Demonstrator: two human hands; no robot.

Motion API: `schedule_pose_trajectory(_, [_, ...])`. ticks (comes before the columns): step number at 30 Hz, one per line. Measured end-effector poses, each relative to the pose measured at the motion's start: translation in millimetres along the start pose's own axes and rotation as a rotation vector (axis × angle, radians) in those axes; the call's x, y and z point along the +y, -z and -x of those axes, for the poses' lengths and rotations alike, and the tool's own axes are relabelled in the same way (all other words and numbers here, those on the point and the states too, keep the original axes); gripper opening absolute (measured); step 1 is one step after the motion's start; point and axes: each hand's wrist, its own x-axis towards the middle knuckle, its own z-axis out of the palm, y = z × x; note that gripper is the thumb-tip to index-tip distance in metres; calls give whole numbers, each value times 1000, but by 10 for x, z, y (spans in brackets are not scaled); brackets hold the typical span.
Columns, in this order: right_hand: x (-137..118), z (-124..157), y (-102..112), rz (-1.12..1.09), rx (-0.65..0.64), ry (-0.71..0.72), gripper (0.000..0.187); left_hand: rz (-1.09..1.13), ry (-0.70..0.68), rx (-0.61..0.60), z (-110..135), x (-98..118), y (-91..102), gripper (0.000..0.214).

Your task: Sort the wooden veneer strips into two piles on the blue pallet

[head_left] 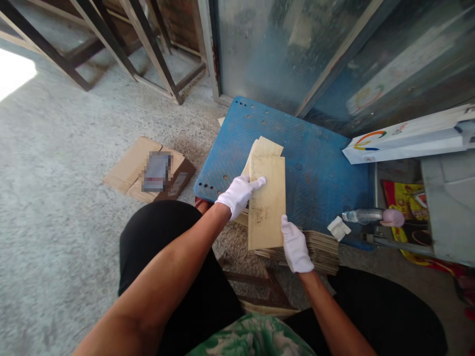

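Note:
A thin, pale wooden board [267,207] with dark specks near its lower left is held up between my two white-gloved hands. My left hand [237,195] grips the left edge, its thumb lying across the face and its other fingers hidden behind. On the lower right edge my right hand [296,246] is closed, thumb upward. Behind the held board, more pale pieces [269,146] fan out over the blue plastic table [315,153]; whether my left hand touches them I cannot tell. A stack of similar thin boards [321,251] lies beside my right hand.
A clear bottle [363,216] and a crumpled white tissue [339,228] are at the table's right. A white paper bag [404,136] lies behind them. On the floor to the left stands a cardboard box [129,163] with a blurred-out phone-like object on top. Glass panels [267,54] border the far side.

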Motion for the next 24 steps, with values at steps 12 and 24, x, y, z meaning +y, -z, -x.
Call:
schedule_pose_trajectory(12, [-738,-298,792,-24,40,282,71,-548,-17,-246,127,-84,-55,27])
schedule_pose_trajectory(24, [-757,-112,1028,15,-388,-32,49,-706,38,-505,178,-112,-58,30])
